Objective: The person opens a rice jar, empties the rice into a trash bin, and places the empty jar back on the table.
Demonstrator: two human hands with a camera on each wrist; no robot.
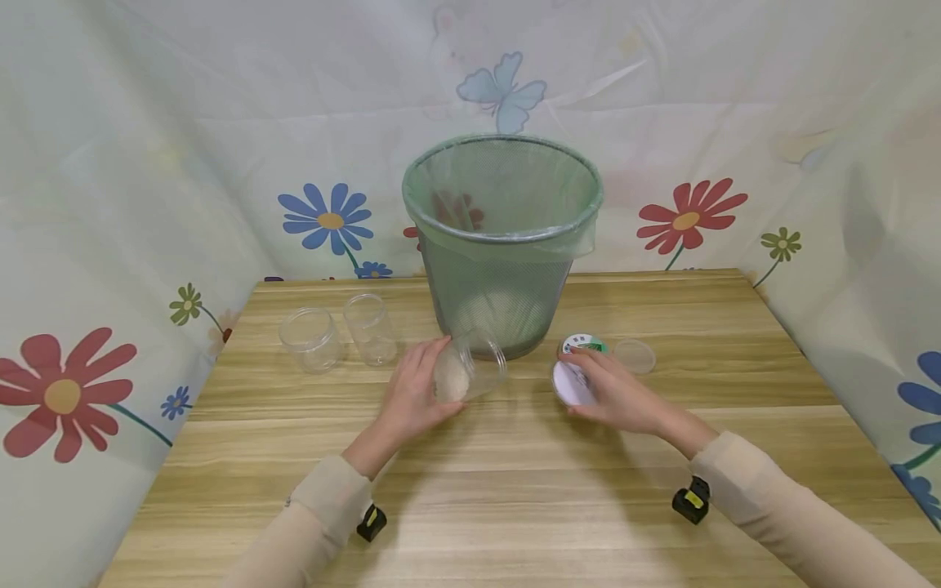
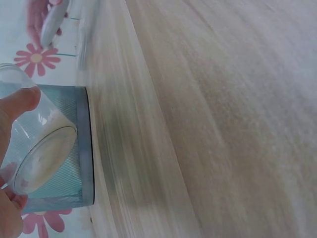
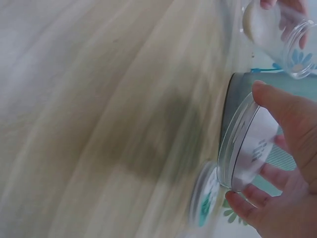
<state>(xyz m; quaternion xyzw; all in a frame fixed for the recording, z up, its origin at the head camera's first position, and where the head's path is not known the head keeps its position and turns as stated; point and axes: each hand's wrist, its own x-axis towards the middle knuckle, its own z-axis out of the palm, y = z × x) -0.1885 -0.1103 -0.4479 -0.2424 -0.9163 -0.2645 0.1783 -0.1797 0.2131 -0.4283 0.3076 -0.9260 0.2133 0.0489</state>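
My left hand (image 1: 416, 390) grips a clear jar (image 1: 481, 371) round its side. The jar is tilted, its open mouth toward the right, and a pale cream layer (image 2: 47, 161) shows at its base end. My right hand (image 1: 613, 394) holds a round clear lid with a white label (image 1: 572, 384) by its rim, thumb on one side and fingers on the other. In the right wrist view this lid (image 3: 247, 144) is tipped on edge. Close behind it on the table lies another lid with a green and white label (image 1: 584, 343).
A mesh waste bin (image 1: 500, 286) with a green liner stands at the back middle. Two clear jars, a wide one (image 1: 312, 341) and a narrow one (image 1: 371, 331), stand at the left. A plain clear lid (image 1: 635, 357) lies on the wooden table (image 1: 470, 506). Flowered sheeting (image 1: 220, 122) surrounds the table.
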